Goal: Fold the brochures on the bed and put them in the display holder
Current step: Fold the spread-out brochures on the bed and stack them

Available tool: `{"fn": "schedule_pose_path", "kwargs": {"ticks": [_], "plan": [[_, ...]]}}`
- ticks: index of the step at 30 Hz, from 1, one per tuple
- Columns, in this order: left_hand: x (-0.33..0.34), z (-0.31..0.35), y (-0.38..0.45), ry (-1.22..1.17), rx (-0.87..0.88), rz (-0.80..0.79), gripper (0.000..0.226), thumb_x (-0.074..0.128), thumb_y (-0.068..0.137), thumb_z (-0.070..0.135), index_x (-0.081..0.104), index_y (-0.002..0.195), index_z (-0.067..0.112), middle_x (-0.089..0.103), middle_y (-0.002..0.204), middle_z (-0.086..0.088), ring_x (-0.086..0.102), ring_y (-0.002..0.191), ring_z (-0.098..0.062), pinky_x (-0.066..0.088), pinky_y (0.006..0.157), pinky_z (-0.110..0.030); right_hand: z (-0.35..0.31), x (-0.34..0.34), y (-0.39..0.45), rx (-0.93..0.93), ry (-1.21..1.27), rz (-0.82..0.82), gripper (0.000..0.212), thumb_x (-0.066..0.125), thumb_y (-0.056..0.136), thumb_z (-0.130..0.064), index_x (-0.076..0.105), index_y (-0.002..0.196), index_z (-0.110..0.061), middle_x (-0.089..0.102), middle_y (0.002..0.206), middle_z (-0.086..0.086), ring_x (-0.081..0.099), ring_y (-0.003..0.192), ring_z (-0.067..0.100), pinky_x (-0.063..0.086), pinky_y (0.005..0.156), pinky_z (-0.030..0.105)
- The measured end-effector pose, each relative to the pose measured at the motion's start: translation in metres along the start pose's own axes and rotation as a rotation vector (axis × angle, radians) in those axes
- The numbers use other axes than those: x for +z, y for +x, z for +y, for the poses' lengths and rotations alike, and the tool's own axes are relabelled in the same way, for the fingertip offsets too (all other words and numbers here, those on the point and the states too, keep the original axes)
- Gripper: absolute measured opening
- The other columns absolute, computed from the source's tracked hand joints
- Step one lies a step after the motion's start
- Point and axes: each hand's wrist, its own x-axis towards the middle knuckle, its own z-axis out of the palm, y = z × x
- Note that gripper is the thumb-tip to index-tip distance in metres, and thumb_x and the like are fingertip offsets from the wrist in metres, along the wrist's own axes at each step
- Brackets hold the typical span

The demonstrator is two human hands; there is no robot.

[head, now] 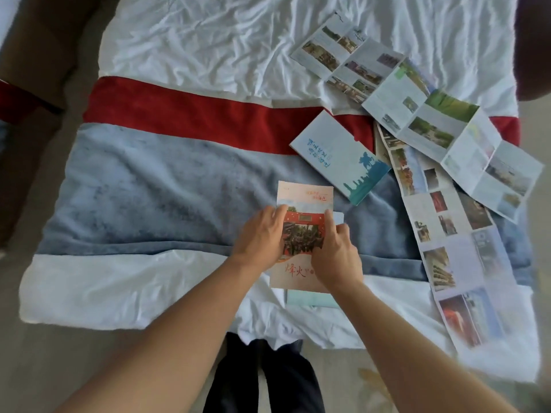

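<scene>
A folded peach brochure [304, 201] with a red gate photo lies on the blue blanket near the bed's front edge. My left hand [259, 236] presses flat on its left side. My right hand [337, 251] pinches its right edge, where paler inner pages stick out. A pale green sheet [310, 299] peeks out beneath it. A folded white-and-teal brochure [340, 156] lies just beyond. Three long unfolded brochures spread at the right: one far [348, 58], one across the red band [447, 129], one running toward me [456, 257]. No display holder is in view.
The bed has a white sheet [208, 40], a red band [179, 114] and a blue blanket [149, 189]. Beige floor [38, 368] runs along the left and front. A dark brown piece of furniture [35, 40] stands at the upper left. My dark trouser legs [268, 380] touch the bed's front edge.
</scene>
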Motion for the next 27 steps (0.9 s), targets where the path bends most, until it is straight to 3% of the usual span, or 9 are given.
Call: {"fn": "schedule_pose_path", "kwargs": {"ticks": [4, 8, 12, 17, 21, 27], "plan": [[0.029, 0.020, -0.017, 0.063, 0.005, -0.057, 0.056, 0.061, 0.089, 0.020, 0.034, 0.137, 0.014, 0.050, 0.111, -0.009, 0.055, 0.092, -0.026, 0.043, 0.066, -0.033, 0.033, 0.006, -0.021, 0.012, -0.021, -0.057, 0.058, 0.043, 0.091, -0.009, 0.031, 0.146, -0.024, 0.045, 0.111, 0.008, 0.065, 0.082, 0.038, 0.049, 0.062, 0.043], [0.052, 0.033, -0.021, 0.092, -0.029, -0.073, 0.059, 0.065, 0.086, 0.024, 0.034, 0.136, 0.015, 0.049, 0.107, -0.009, 0.053, 0.093, -0.025, 0.042, 0.065, -0.032, 0.061, 0.015, -0.029, -0.010, -0.024, -0.110, 0.058, 0.049, 0.092, -0.014, 0.031, 0.146, -0.026, 0.046, 0.115, 0.006, 0.064, 0.086, 0.033, 0.054, 0.065, 0.044], [0.065, 0.040, -0.012, 0.122, -0.052, -0.049, 0.056, 0.064, 0.086, 0.022, 0.035, 0.133, 0.015, 0.048, 0.107, -0.009, 0.053, 0.091, -0.024, 0.039, 0.062, -0.031, 0.078, 0.028, -0.025, -0.041, -0.040, -0.066, 0.063, 0.055, 0.088, -0.011, 0.033, 0.146, -0.024, 0.047, 0.117, 0.006, 0.062, 0.087, 0.032, 0.049, 0.060, 0.039], [0.074, 0.043, -0.004, 0.147, -0.097, -0.056, 0.056, 0.064, 0.085, 0.019, 0.034, 0.132, 0.014, 0.048, 0.108, -0.011, 0.053, 0.090, -0.025, 0.041, 0.062, -0.032, 0.086, 0.038, -0.018, -0.069, -0.072, -0.035, 0.061, 0.057, 0.088, -0.010, 0.038, 0.145, -0.021, 0.051, 0.119, 0.007, 0.061, 0.088, 0.032, 0.049, 0.070, 0.041], [0.080, 0.039, -0.006, 0.166, -0.124, -0.064, 0.059, 0.063, 0.086, 0.017, 0.032, 0.135, 0.014, 0.047, 0.111, -0.012, 0.052, 0.093, -0.024, 0.039, 0.063, -0.030, 0.087, 0.041, -0.018, -0.079, -0.066, -0.053, 0.058, 0.056, 0.089, -0.009, 0.040, 0.143, -0.021, 0.051, 0.120, 0.007, 0.060, 0.087, 0.032, 0.046, 0.069, 0.039], [0.083, 0.034, -0.005, 0.169, -0.112, -0.063, 0.058, 0.057, 0.090, 0.012, 0.030, 0.141, 0.018, 0.046, 0.111, -0.011, 0.051, 0.094, -0.023, 0.050, 0.068, -0.033, 0.088, 0.043, -0.016, -0.055, -0.120, -0.065, 0.053, 0.053, 0.089, -0.007, 0.043, 0.141, -0.017, 0.049, 0.125, 0.007, 0.059, 0.096, 0.031, 0.044, 0.076, 0.038]]}}
